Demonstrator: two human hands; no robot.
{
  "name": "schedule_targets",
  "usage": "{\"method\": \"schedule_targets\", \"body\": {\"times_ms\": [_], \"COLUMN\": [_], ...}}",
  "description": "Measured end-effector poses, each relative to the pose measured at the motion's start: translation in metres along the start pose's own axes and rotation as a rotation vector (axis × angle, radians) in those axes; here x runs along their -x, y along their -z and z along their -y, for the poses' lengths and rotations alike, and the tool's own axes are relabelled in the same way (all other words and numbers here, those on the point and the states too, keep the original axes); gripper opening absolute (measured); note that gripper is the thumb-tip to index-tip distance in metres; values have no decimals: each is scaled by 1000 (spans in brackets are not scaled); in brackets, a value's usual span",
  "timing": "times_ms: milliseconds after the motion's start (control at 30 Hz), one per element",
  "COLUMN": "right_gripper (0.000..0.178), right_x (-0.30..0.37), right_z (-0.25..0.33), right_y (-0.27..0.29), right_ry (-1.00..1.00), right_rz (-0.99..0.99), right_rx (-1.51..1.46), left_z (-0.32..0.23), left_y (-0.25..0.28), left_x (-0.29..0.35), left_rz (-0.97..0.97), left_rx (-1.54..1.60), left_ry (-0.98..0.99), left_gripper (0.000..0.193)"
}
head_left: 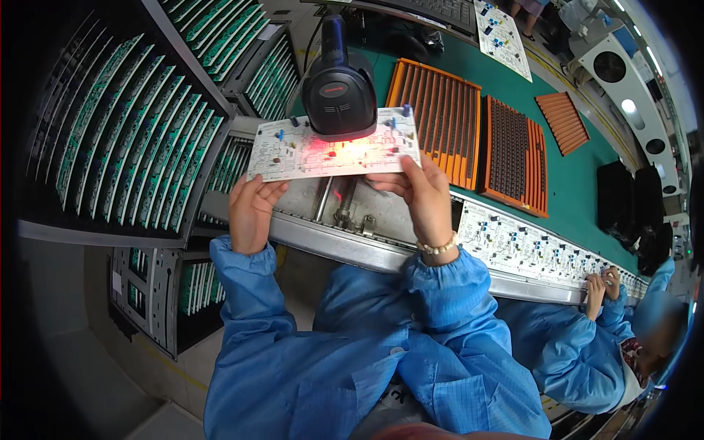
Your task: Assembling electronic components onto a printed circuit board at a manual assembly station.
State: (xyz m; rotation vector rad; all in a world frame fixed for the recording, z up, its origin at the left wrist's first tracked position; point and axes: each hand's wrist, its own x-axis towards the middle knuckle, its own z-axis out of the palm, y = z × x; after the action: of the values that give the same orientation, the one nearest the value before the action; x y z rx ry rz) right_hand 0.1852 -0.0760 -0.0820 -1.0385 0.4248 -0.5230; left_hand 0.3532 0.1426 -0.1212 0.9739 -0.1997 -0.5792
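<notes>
Between my hands is a white circuit board [293, 158] with small blue and dark parts on its upper face. My left hand [253, 213] pinches its near left corner, and my right hand [422, 194] grips the near right corner, thumb on top and fingers beneath. Over the board's middle hangs a black barcode scanner [339, 95], head down, its red light shining on the board. The scanner hides part of the board's far edge. Below the board, a metal conveyor section with a shaft [341, 205] shows.
Racks of green boards [125, 139] stand at the left. Orange slotted trays [436, 121] lie on the green table [579, 172]. Populated white boards [513, 238] line the conveyor rail to the right, where a co-worker's hands [601, 290] work. A keyboard [447, 13] sits at the back.
</notes>
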Motion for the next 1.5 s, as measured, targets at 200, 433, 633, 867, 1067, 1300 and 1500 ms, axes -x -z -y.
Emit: {"method": "schedule_targets", "body": {"times_ms": [200, 433, 633, 867, 1067, 1300, 1500], "right_gripper": [34, 41, 41, 41, 41, 41, 39], "right_x": [22, 27, 30, 31, 33, 42, 45], "right_z": [7, 18, 25, 26, 41, 54, 57], "right_y": [36, 45, 48, 60, 63, 67, 65], "right_ry": [94, 115, 126, 129, 139, 114, 124], "right_rz": [-174, -203, -240, -244, -253, -250, -281], "right_rx": [31, 28, 50, 73, 106, 123, 101], "left_z": [15, 20, 20, 23, 21, 19, 19], "left_y": [-42, -55, -61, -68, -80, -78, -78], "left_x": [7, -1, -1, 2, 5, 6, 3], "left_rz": [97, 182, 205, 208, 202, 232, 242], "left_rx": [-27, -24, -29, -20, -69, -70, -70], "left_ry": [86, 114, 110, 124, 135, 166, 167], "left_gripper": [32, 33, 33, 33, 31, 31, 32]}}
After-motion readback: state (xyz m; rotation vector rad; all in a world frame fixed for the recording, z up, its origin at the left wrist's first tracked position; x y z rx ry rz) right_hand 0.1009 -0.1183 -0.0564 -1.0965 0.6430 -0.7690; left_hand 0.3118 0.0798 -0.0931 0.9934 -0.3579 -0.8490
